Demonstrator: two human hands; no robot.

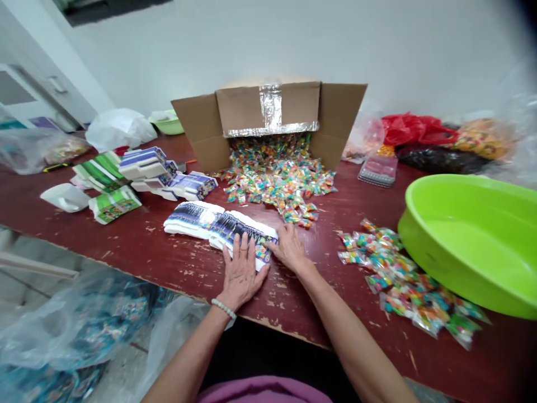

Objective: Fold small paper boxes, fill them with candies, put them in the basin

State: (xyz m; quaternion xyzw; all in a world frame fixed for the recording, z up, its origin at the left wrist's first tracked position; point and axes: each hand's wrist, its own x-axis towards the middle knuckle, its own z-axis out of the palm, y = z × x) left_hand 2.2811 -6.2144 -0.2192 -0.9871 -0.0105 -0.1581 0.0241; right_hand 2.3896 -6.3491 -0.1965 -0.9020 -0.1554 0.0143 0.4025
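A fanned row of dark blue printed flat packets, perhaps folded cartons (235, 223), lies on the table in front of me. My left hand (241, 274) rests flat on its near edge, fingers spread, a beaded bracelet at the wrist. At the row's right end my right hand (290, 246) grips the corner, thumb on the near side and fingers on the far side. How many packets it holds is hidden. Just behind, small clear bags of colourful candy (277, 179) spill from a cardboard box (268, 106) lying on its side.
Banded bundles of blue (145, 165) and green cartons (115, 204) and a white cup (66, 197) are at the left. On the right are more candy bags (403, 274), a big lime-green basin (470, 268) and a red plastic bag (415, 130). Plastic sacks (84, 330) lie below the table's left edge.
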